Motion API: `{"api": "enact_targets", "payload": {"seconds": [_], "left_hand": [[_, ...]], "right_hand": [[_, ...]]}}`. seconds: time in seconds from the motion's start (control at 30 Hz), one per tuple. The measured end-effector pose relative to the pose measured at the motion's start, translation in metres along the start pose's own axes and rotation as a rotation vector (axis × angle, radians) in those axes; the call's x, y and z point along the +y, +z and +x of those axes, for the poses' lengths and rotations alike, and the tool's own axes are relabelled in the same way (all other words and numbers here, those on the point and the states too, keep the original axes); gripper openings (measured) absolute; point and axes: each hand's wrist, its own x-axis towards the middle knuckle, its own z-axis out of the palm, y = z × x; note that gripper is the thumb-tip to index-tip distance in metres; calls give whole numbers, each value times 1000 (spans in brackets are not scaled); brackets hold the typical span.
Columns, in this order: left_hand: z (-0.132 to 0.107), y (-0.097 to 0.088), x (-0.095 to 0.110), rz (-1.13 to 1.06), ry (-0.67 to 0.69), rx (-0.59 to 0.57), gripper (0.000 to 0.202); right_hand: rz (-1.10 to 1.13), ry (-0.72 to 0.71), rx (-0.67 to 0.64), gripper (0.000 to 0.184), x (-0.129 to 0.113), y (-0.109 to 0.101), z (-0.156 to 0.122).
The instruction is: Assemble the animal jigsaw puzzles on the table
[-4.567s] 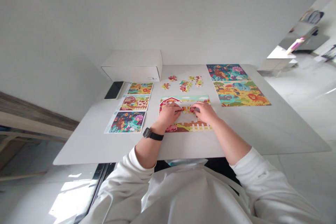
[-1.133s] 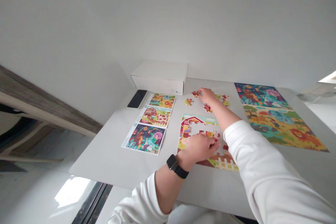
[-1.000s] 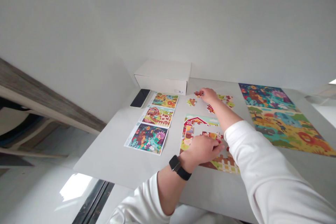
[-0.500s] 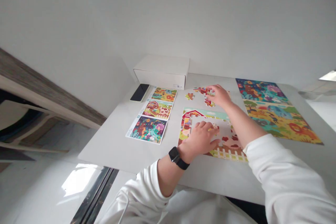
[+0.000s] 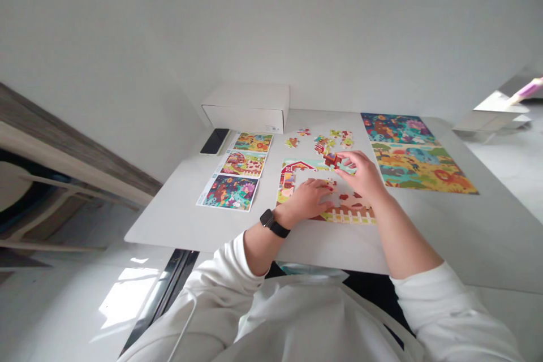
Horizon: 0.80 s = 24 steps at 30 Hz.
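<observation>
A partly assembled farm jigsaw puzzle point(image 5: 343, 215) lies in front of me, with a red barn at its upper left, a fence along the bottom and a bare gap inside. My left hand point(image 5: 309, 199) rests over that gap, thumb apart from the fingers, its fingertips by a small reddish bit of puzzle. Above the puzzle's upper edge, my right hand point(image 5: 360, 172) pinches a red-brown puzzle piece point(image 5: 331, 160) between thumb and fingers. Loose puzzle pieces lie beyond, among them an orange-green one point(image 5: 292, 142) and a pink-green group point(image 5: 341, 136).
Picture cards point(image 5: 244, 163) lie in a column on the left, beside a phone point(image 5: 215, 141). A white box point(image 5: 246, 107) stands at the back against the wall. Two completed puzzles, a dark night scene point(image 5: 399, 128) and a yellow safari scene point(image 5: 422, 167), lie on the right.
My right hand has come back from the loose pieces toward the farm puzzle, now with a red-brown piece in its fingers. My left hand stays over the puzzle. The view has shifted slightly.
</observation>
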Motion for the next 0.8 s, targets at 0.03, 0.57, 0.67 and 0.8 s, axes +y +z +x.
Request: {"api": "enact_targets", "payload": {"seconds": [0.03,0.57,0.67,0.8], "left_hand": [[1,1,-2,-28,18,11,39],[-5,-64,-75,-901,-638,732,31],[-7,-66,-83,-1003,-674,746,36],[-8,-65,-85,-996,-637,722,37]], "right_hand": [[6,18,10,41,0,4,-4],[-8,41,-107,41,5,21,-17],[-1,40,-128,39,5,21,-18],[0,8,-168,37,7,23,-18]]}}
